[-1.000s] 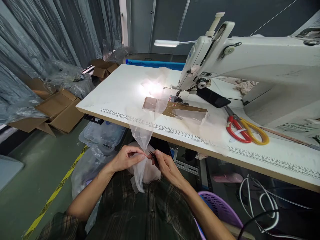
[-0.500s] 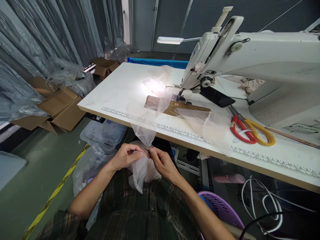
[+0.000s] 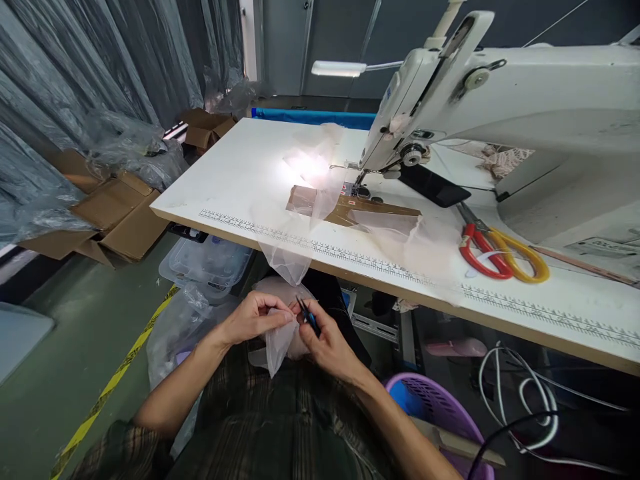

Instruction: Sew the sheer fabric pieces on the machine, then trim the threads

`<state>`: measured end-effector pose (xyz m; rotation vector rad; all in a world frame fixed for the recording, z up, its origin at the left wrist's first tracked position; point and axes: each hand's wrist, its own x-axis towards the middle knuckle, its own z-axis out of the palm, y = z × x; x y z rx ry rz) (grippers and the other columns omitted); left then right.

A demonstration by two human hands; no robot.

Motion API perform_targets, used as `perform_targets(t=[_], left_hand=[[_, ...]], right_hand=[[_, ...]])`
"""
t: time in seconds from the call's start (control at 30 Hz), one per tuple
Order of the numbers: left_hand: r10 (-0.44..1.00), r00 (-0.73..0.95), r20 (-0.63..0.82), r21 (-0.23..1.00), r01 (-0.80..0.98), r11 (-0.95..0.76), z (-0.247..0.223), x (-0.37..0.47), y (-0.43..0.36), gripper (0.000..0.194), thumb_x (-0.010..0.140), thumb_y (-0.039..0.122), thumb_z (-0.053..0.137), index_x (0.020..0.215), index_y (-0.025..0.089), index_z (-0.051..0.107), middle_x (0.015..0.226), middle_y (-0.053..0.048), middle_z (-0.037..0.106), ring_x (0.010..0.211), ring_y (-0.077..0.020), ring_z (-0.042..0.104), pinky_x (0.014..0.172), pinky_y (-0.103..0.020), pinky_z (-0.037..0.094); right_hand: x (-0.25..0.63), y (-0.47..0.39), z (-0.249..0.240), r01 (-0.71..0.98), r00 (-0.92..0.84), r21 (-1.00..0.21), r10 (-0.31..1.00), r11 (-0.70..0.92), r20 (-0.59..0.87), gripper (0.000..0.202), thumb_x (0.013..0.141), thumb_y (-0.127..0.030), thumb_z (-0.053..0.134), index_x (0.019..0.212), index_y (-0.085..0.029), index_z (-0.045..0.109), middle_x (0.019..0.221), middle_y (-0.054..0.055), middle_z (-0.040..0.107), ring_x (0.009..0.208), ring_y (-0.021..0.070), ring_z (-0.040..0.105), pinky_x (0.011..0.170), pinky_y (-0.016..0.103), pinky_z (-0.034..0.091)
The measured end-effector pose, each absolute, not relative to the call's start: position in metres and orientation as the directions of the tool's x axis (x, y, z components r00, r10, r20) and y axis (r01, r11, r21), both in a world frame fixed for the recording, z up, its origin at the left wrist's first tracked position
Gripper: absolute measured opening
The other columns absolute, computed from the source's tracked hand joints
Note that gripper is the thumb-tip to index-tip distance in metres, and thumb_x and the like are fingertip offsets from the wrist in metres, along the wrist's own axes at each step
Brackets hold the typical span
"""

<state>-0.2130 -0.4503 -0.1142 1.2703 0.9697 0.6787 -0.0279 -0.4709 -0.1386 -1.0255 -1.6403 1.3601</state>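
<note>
Sheer white fabric hangs from my left hand, its fingers pinched on the upper edge over my lap. Right beside it, my right hand is closed round small black snips, with the pointed blades directed up and left near the fabric. More sheer fabric drapes over the table's front edge just above my hands. On the white table, a brown template lies under the needle area of the sewing machine, partly covered by sheer fabric.
Scissors with red and yellow handles and a black phone lie on the table's right. Below are a purple basket, white cables and a clear plastic box. Cardboard boxes stand on the left floor.
The black snips now show more plainly in my right hand, which has turned slightly. The fabric hanging from my left hand has shifted up a little. The view has tilted slightly downward.
</note>
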Motion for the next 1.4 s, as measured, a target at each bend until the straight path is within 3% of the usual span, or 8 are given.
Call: perform_targets(t=[0.23,0.37,0.53,0.73,0.93,1.13,1.27,1.4], left_hand=[[0.459,0.794,-0.399,0.913,0.389,0.121,-0.115,-0.226,-0.441,0.036,0.084,0.040,0.062,0.107,0.014,0.068,0.066,0.000,0.063,0.051,-0.0078,0.053,0.048,-0.016,0.042],[0.723,0.658,-0.211,0.843,0.497,-0.206,-0.123,-0.222,-0.411,0.028,0.085,0.030,0.058,0.107,0.016,0.068,0.096,-0.006,0.070,0.083,-0.0166,0.065,0.074,-0.024,0.051],[0.910,0.402,0.098,0.506,0.768,-0.393,-0.153,-0.208,-0.397,0.027,0.085,0.020,0.054,0.109,0.015,0.066,0.118,-0.012,0.064,0.115,-0.0292,0.056,0.102,-0.047,0.041],[0.683,0.682,0.260,0.582,0.454,-0.675,-0.192,-0.191,-0.425,0.046,0.086,0.040,0.057,0.125,0.015,0.058,0.133,-0.015,0.054,0.122,-0.0259,0.052,0.105,-0.041,0.043],[0.626,0.736,0.258,0.462,0.475,-0.749,-0.212,-0.179,-0.438,0.065,0.079,0.049,0.065,0.133,0.015,0.051,0.137,-0.018,0.050,0.127,-0.0341,0.047,0.109,-0.051,0.035],[0.559,0.510,0.654,0.404,0.390,-0.827,-0.186,-0.190,-0.445,0.040,0.084,0.036,0.056,0.117,0.014,0.060,0.110,-0.016,0.063,0.104,-0.0279,0.060,0.089,-0.043,0.050],[0.530,0.257,0.808,0.381,0.458,-0.803,-0.138,-0.211,-0.448,0.030,0.083,0.017,0.055,0.112,0.017,0.061,0.105,-0.012,0.065,0.095,-0.0219,0.061,0.082,-0.037,0.051],[0.575,0.229,0.786,0.418,0.489,-0.766,-0.102,-0.222,-0.442,0.022,0.082,0.019,0.056,0.102,0.019,0.065,0.100,-0.011,0.068,0.090,-0.0218,0.062,0.082,-0.038,0.048]], right_hand=[[-0.011,-0.505,-0.151,0.110,-0.505,-0.988,0.850,-0.111,-0.152,0.033,0.085,-0.049,0.057,0.079,-0.017,0.060,0.064,-0.003,0.047,0.059,0.0105,0.042,0.057,0.022,0.036],[-0.004,-0.483,-0.176,0.254,-0.200,-0.965,0.974,-0.056,-0.109,0.042,0.085,-0.055,0.050,0.076,-0.016,0.061,0.065,0.000,0.052,0.058,0.0120,0.044,0.054,0.022,0.038],[0.005,-0.459,-0.207,0.353,-0.033,-0.933,0.995,-0.077,-0.094,0.040,0.085,-0.052,0.051,0.084,-0.014,0.064,0.072,0.003,0.060,0.065,0.0155,0.051,0.057,0.024,0.040],[0.014,-0.462,-0.205,0.413,0.045,-0.909,0.998,-0.053,-0.038,0.039,0.085,-0.049,0.051,0.098,-0.014,0.064,0.088,0.008,0.069,0.078,0.0231,0.062,0.070,0.033,0.048],[0.000,-0.438,-0.163,0.323,0.108,-0.939,0.981,0.120,0.162,0.040,0.085,-0.050,0.054,0.099,-0.015,0.066,0.094,0.012,0.070,0.087,0.0243,0.064,0.082,0.037,0.050],[-0.039,-0.422,-0.133,0.148,0.053,-0.978,0.986,0.150,0.159,0.035,0.079,-0.049,0.061,0.084,-0.015,0.068,0.063,0.002,0.061,0.058,0.0163,0.055,0.057,0.028,0.047],[-0.041,-0.444,-0.126,0.160,-0.070,-0.933,0.947,0.321,0.314,0.021,0.082,-0.035,0.061,0.069,-0.018,0.063,0.072,0.003,0.057,0.066,0.0153,0.053,0.059,0.027,0.045],[-0.034,-0.480,-0.115,0.123,-0.331,-0.891,0.865,0.437,0.378,0.008,0.080,-0.019,0.059,0.072,-0.019,0.059,0.086,0.006,0.056,0.076,0.0163,0.056,0.065,0.027,0.045]])
